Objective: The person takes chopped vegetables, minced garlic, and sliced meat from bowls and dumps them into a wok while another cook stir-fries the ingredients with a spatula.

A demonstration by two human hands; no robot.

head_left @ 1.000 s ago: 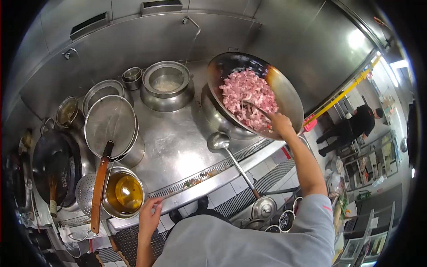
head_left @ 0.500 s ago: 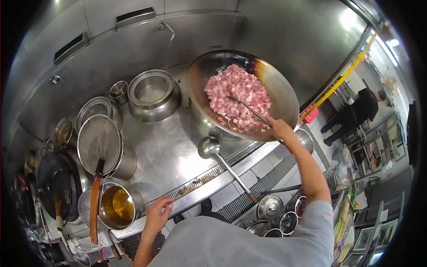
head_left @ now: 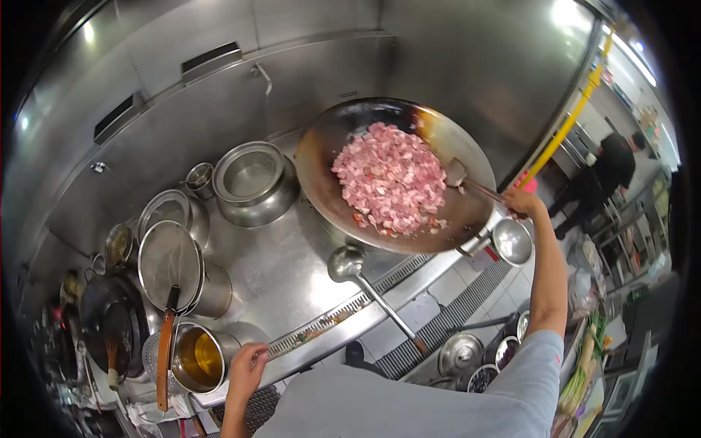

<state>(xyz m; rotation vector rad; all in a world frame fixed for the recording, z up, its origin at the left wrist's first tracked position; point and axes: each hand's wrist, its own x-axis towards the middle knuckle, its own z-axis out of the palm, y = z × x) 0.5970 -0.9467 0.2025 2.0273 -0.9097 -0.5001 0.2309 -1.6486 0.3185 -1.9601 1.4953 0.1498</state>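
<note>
A large wok (head_left: pixel 471 212) holds a heap of diced raw pink meat (head_left: pixel 391 175) with some red bits in it. My right hand (head_left: pixel 522 203) is closed round the handle of a wok spatula (head_left: pixel 456 173). The spatula's head rests inside the wok, at the right edge of the meat. My left hand (head_left: pixel 247 371) hangs by the counter's front edge, fingers loosely bent and holding nothing. Just left of it stands a metal pot (head_left: pixel 226 352) of yellow oil. Between my hands a long-handled ladle (head_left: pixel 346 263) lies across the counter edge.
A wide mesh strainer (head_left: pixel 171 255) with a wooden handle lies over a pot on the left. A big steel pot (head_left: pixel 266 197) stands behind. Below right are a metal lid (head_left: pixel 460 354) and several containers. A person in dark clothes (head_left: pixel 606 171) stands at the far right.
My right hand has moved the spatula rightward, from the middle of the meat to its right edge. My left hand has dropped slightly, its fingers more bent. The camera view has shifted.
</note>
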